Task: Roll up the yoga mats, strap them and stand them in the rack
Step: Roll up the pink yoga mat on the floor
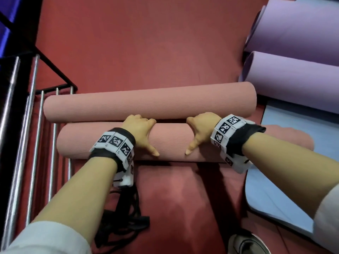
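Observation:
A rolled pink yoga mat (172, 142) lies crosswise on the red floor in front of me. My left hand (142, 132) and my right hand (200, 131) wrap over its top, fingers on the far side and thumbs on the near side, about a hand's width apart. A second rolled pink mat (146, 105) lies just behind it, parallel and touching or nearly touching. A tangle of black straps (124, 220) lies on the floor below my left forearm. The metal rack (33, 125) with vertical chrome bars stands at the left.
Two rolled lilac mats (297, 77) lie at the upper right. A flat light-blue mat (271, 189) spreads under my right forearm. A shoe (247, 244) shows at the bottom edge. Red floor (137, 43) stretches beyond the rolls.

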{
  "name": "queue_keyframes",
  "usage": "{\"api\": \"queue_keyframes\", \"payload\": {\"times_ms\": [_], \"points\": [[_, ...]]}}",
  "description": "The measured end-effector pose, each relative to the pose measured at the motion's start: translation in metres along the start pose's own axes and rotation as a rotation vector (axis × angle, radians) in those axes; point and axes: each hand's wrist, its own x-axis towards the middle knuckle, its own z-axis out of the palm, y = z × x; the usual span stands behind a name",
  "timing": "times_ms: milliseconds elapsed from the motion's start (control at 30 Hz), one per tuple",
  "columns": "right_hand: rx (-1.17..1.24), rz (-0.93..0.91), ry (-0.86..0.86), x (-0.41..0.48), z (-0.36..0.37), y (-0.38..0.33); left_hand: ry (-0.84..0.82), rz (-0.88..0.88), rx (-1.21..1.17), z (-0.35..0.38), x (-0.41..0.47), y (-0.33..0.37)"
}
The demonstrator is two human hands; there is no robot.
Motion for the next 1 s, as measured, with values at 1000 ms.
{"api": "queue_keyframes", "payload": {"times_ms": [1000], "points": [[0.092,0.051,0.041,-0.008,0.006,0.006,0.17,0.072,-0.024,0.002,-0.005,-0.001]]}}
